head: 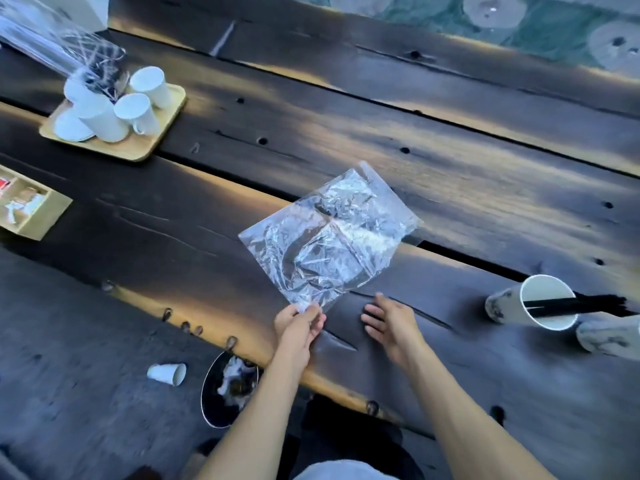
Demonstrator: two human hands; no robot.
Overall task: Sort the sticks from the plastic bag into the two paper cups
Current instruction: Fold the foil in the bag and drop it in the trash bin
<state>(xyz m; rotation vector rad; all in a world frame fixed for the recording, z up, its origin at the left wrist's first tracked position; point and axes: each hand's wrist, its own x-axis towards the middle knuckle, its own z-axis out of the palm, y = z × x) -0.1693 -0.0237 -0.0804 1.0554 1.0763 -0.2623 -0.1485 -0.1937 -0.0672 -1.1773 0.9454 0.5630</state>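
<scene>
Plastic bag (pixel 329 237) clear, crinkled, glossy. Table (pixel 450 150) dark rough wood, cracked, knotted. Paper cup (pixel 530 303) lower right matt white. Tray (pixel 114 147) upper left smooth pale wood.

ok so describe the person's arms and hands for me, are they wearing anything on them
Both forearms are bare up to the frame's bottom edge: no sleeves, gloves or watch show. The left hand may carry a thin ring on one finger, too small to confirm. The right hand shows nothing worn.

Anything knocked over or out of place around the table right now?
Yes. One paper cup lies on its side on the floor beside the bin. The cup with black sticks also looks tipped on the table.
</scene>
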